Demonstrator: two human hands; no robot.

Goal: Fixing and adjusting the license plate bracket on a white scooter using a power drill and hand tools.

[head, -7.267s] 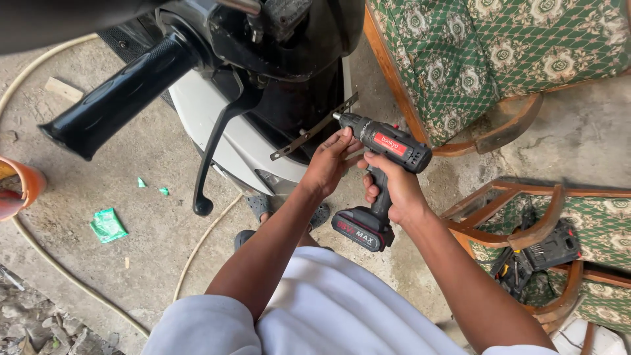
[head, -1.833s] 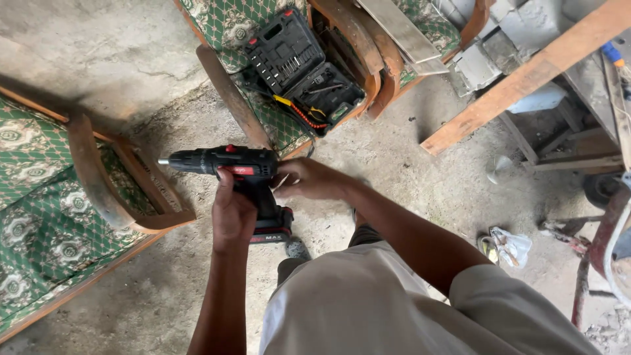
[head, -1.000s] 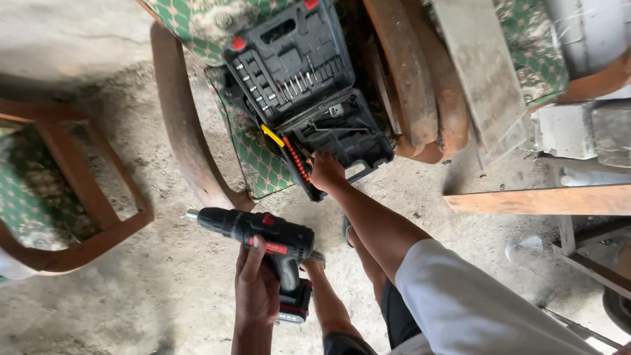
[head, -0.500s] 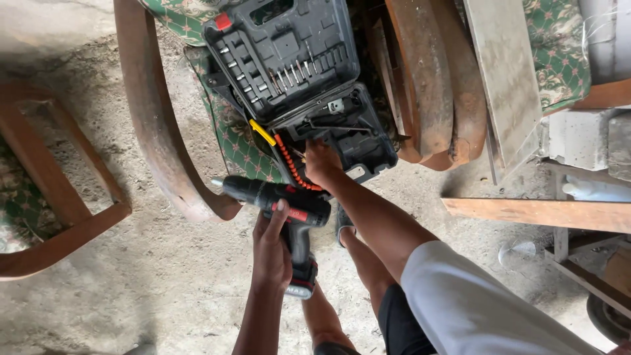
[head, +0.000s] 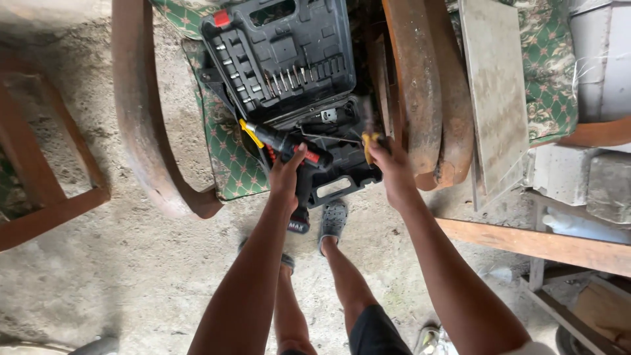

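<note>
Insp. A: Chg vs. half a sec ago?

Insp. B: Right hand (head: 393, 172) was down at the case's lower tray; now lifted, closed on a small yellow-handled tool (head: 367, 141). Left hand (head: 286, 176) keeps its wrap on the cordless drill (head: 293, 158), which has moved up over the open tool case (head: 289, 72). View has closed in on the case.

Insp. A: Anything obscured?

Insp. B: The yellow tool is blurred; kind can't be told, its tip runs into the dark. Drill's grip mostly behind left-hand fingers; battery base shows below. Case lid is cut off at the top edge. Lower tray contents too dark to read.

Insp. A: Surroundings, obstructions?

Insp. B: Case lies open on a green patterned cushion (head: 230, 158), bits in rows in its lid. Curved wooden chair arm (head: 141, 118) just left of it; rusty-brown curved timbers (head: 427, 92) and a grey board (head: 496, 85) to the right. Wooden beam (head: 545, 243) lower right. Grey clogs (head: 334, 220) on a concrete floor (head: 118, 276) between the forearms, which cover part of it.
</note>
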